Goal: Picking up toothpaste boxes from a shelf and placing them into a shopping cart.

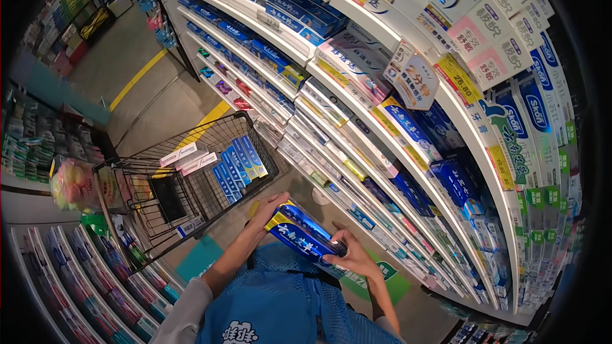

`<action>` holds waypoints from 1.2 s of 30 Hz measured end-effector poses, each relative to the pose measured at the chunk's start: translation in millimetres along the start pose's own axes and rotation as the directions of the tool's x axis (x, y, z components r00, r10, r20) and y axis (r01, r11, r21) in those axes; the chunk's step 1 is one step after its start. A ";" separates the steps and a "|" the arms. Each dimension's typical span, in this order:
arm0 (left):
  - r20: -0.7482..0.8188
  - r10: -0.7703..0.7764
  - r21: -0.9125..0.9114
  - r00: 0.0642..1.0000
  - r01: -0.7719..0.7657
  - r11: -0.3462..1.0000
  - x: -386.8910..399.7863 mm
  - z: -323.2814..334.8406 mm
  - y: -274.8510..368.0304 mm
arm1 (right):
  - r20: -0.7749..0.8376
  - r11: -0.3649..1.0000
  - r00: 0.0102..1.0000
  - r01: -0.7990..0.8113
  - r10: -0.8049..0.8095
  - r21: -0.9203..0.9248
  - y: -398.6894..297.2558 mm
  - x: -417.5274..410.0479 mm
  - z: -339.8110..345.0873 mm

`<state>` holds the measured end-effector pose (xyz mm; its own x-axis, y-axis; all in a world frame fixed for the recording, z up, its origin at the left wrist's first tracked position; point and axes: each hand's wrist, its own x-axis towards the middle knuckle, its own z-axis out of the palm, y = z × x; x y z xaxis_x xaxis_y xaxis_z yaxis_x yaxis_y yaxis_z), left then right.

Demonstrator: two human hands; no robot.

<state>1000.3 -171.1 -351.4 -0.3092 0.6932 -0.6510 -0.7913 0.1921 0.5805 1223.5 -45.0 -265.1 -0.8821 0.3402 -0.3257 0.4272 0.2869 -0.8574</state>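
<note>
Between my two hands is a long blue toothpaste pack (299, 241) with a yellow end and a glossy top, held in front of my body. My left hand (266, 211) grips its far left end. At the near right end, my right hand (356, 253) has its thumb and fingers around the pack. Beyond my left hand stands a dark wire shopping cart (203, 225). Inside it, several blue toothpaste boxes (233, 162) lie side by side near the right end, next to a few white-and-pink boxes (184, 154).
Shelving (351, 165) filled with toothpaste boxes rises along my right, with yellow price tags on its edges. A honeycomb-shaped sign (412, 79) juts from one shelf. Racks of toothbrushes (91, 272) stand at lower left. A yellow line (138, 80) crosses the grey floor.
</note>
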 end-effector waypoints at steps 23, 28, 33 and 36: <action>-0.325 0.392 0.000 0.861 -0.414 0.910 4.8 -84.7 52.5 | 0.280 0.791 0.954 -0.250 0.104 0.559 -4.1 130.5 70.8; -0.546 0.682 0.474 0.487 -0.491 0.731 10.3 -222.3 77.1 | 0.334 0.860 0.876 -0.440 0.348 0.259 71.0 107.8 67.1; -0.658 0.676 0.679 0.332 -0.127 0.723 22.7 -280.2 56.5 | 0.316 0.696 0.744 -0.666 0.589 0.269 148.6 46.2 78.2; -0.788 0.576 0.606 0.216 0.111 0.787 31.9 -301.8 5.6 | 0.225 0.774 0.745 -0.629 0.628 -0.079 178.5 13.4 91.8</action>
<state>826.8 -357.6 -516.6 -0.9386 -0.2869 -0.1915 -0.3376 0.6495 0.6813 1269.7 -71.5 -459.1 -0.4332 0.2326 -0.8708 0.9008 0.0784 -0.4272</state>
